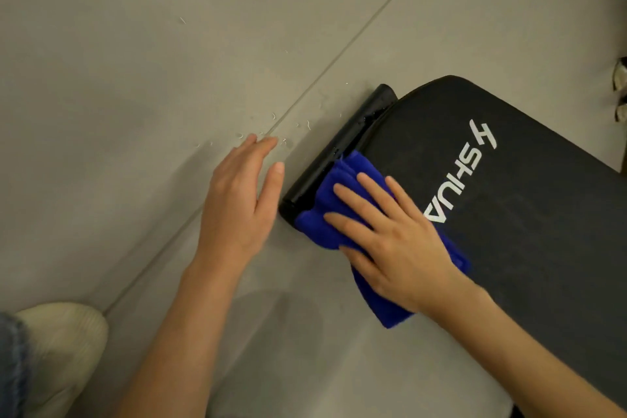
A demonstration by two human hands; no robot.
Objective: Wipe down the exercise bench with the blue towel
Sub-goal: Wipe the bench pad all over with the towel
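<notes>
The wiping step is under way at the end of the exercise bench (515,231). The right hand (390,244) lies flat on the blue towel (322,200), fingers straight and spread, pressing it down rather than clutching it; nothing is curled round the cloth. Under the palm the towel is bunched in folds. Beyond the fingertips it reaches onto the glossy black end bar (342,142), and behind the wrist a loose corner hangs off the pad's edge over the grey floor (135,78). The white logo (464,176) sits just to the outer side of this hand, on pad that looks dusty and not yet wiped. The left hand (237,204) is open and relaxed, holding nothing, just beside the bar's near end; whether it rests on the floor cannot be told. By my judgement, most of the pad remains to be done. The next move calls for steady downward pressure while sliding the towel away from the bar along the pad, past the logo, keeping the folds under the palm so the cloth does not slip off the edge.
</notes>
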